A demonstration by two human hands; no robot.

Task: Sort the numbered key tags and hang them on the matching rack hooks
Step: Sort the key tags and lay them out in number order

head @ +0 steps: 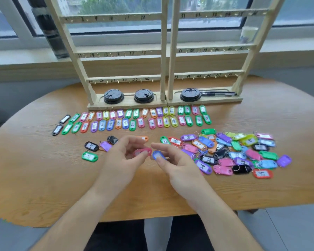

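My left hand (122, 157) pinches a pink tag (143, 152), my right hand (176, 166) a blue tag (157, 155) just beside it; light, stiff, slick plastic, I judge, best pinched across the flat faces.

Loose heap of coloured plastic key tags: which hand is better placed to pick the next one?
Right hand. The heap of key tags lies just beside it; the left hand, pinching a pink plastic tag, would have to cross over. The right should first set down the blue plastic tag it pinches.
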